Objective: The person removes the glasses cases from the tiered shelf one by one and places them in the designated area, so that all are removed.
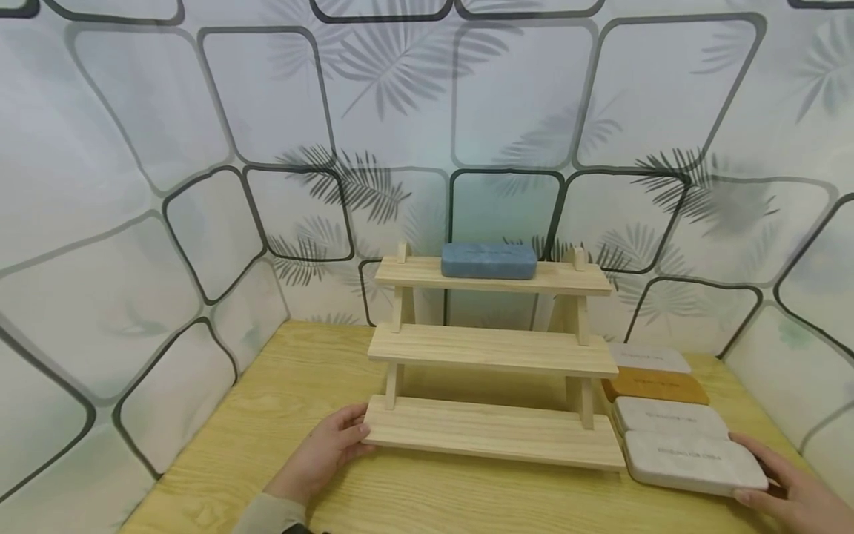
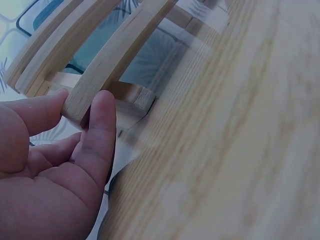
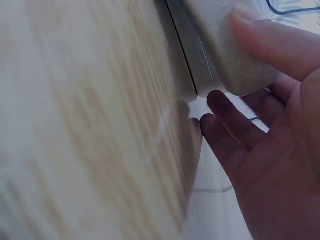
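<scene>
A three-step wooden display stand (image 1: 494, 348) is upright on the table. My left hand (image 1: 330, 445) pinches the left end of its lowest shelf (image 2: 107, 65), thumb on one face and fingers on the other. On the top shelf lies a blue glasses case (image 1: 489, 262). To the right of the stand, several cases lie in an overlapping row. My right hand (image 1: 790, 486) holds the right end of the nearest one, a white glasses case (image 1: 694, 461), with its thumb (image 3: 252, 25) on the upper face and fingertips by the edge.
Behind the nearest case are another white case (image 1: 670, 417), an orange-brown case (image 1: 657, 386) and a pale grey case (image 1: 650, 357). The wood-grain table (image 1: 233, 445) reaches patterned cloth walls (image 1: 400, 111) at the back and both sides.
</scene>
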The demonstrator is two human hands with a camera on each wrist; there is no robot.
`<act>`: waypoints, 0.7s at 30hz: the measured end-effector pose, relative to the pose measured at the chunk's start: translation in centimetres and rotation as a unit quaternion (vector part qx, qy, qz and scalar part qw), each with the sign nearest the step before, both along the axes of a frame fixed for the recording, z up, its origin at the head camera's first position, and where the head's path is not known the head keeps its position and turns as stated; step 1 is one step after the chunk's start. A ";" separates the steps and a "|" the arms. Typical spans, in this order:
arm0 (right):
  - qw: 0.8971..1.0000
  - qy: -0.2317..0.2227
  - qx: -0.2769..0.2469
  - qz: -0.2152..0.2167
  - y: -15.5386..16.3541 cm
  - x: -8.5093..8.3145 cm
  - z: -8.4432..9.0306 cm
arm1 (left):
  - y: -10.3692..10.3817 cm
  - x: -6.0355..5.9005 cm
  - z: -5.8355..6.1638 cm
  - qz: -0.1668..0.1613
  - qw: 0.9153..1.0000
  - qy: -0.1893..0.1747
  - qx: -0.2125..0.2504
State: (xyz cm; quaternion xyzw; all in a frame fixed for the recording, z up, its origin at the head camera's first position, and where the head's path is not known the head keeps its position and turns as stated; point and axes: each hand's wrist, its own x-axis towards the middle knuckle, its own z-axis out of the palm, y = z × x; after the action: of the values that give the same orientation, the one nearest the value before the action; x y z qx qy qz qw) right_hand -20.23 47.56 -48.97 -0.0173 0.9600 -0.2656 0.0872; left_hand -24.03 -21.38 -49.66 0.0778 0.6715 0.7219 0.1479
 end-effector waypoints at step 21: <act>0.998 -0.013 0.047 -0.030 0.0 -0.1 -1.2 | -0.2 0.1 0.1 -0.007 1.000 -0.001 0.005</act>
State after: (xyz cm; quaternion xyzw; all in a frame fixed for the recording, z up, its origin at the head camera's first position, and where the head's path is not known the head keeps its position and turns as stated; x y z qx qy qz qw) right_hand -20.32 47.53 -50.17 0.0191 0.9703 -0.2229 0.0923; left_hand -23.94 -21.54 -49.59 0.0819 0.6674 0.7242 0.1532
